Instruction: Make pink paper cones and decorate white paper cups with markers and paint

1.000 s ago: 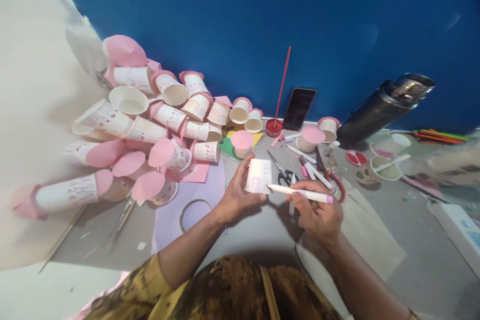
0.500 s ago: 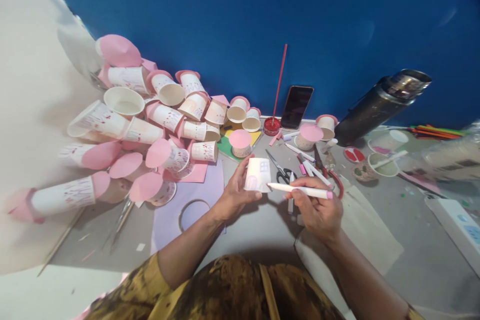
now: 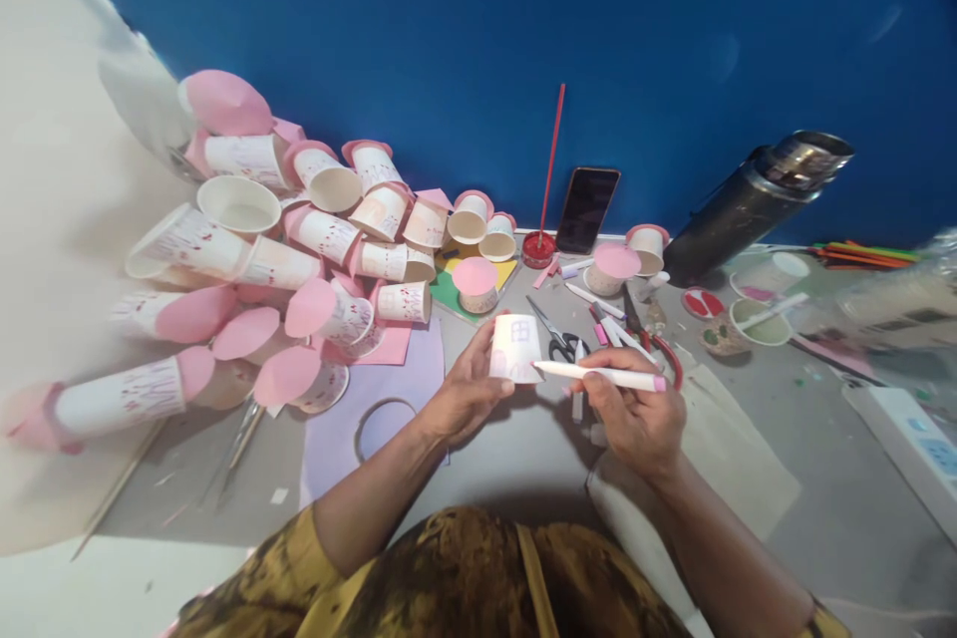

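Note:
A white paper cup [image 3: 517, 349], turned mouth-down, is gripped by my left hand [image 3: 470, 381] with the thumb along its lower rim. A purple window and a pinkish arch are drawn on its side. My right hand [image 3: 635, 411] is closed around a white felt-tip marker [image 3: 609, 376] with a pink end. The marker's tip points left and meets the right side of the cup near its lower edge. Behind the cup stands a small cup with a pink paper disc [image 3: 476, 279] on top. Black-handled scissors [image 3: 554, 331] lie just beyond the marker.
Many decorated cups with pink paper tops [image 3: 329, 234] are heaped on the left. A phone [image 3: 588, 209] leans on the blue wall by a red stick [image 3: 553, 159]. A dark flask [image 3: 748, 209], loose markers [image 3: 594, 301] and a power strip [image 3: 908, 439] are on the right. Purple paper [image 3: 336, 419] lies left.
The cup has turned slightly in my left hand, so its drawn window sits further left. The marker tip stays at the cup's lower right. The whole view has shifted a little.

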Demonstrator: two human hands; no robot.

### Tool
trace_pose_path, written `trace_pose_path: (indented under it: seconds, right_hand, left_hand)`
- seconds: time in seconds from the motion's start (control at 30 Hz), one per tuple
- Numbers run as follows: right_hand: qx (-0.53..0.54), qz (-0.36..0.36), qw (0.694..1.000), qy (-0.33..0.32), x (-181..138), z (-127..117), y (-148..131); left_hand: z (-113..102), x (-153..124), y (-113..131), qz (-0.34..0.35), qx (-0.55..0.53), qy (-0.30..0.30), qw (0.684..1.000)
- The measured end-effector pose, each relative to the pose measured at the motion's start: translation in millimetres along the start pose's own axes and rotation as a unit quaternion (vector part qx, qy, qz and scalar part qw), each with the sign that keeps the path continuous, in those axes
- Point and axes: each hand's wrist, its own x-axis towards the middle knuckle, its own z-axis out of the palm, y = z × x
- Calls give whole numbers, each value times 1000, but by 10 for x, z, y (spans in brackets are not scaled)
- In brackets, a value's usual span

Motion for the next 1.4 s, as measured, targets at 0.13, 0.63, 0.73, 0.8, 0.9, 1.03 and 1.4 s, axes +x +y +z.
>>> trace_pose_path:
  seconds: [0.13,0.63,0.73,0.8,0.9,1.03,1.4]
  right_hand:
    - [18,-14,999,-24,14,-27,-34]
    - [34,17,999,-8,8,-30,-23]
    - [52,37,998,-5,5,-27,-15]
    - [62,33,997,-21,14,-33,-21]
    - [61,11,998,-32,38,-46,-48]
    - [55,4,998,-27,58,-49,-77]
    - [42,22,999,-13,40,-27,-59]
  left_hand:
    - [0,-12,17,-14,-6,6,1000]
    - [-51,-8,-24,-13,-47,-47,998]
    - [-58,-6,-39,-14,-56,-55,997]
    - [-66,-7,-45,-18,-60,-53,997]
    - [-70,-10,-41,-26,-65,-45,997]
    - [-52,-9,-25,-40,-73,-48,995]
    - [-66,-4,-97,-39,-59,-33,997]
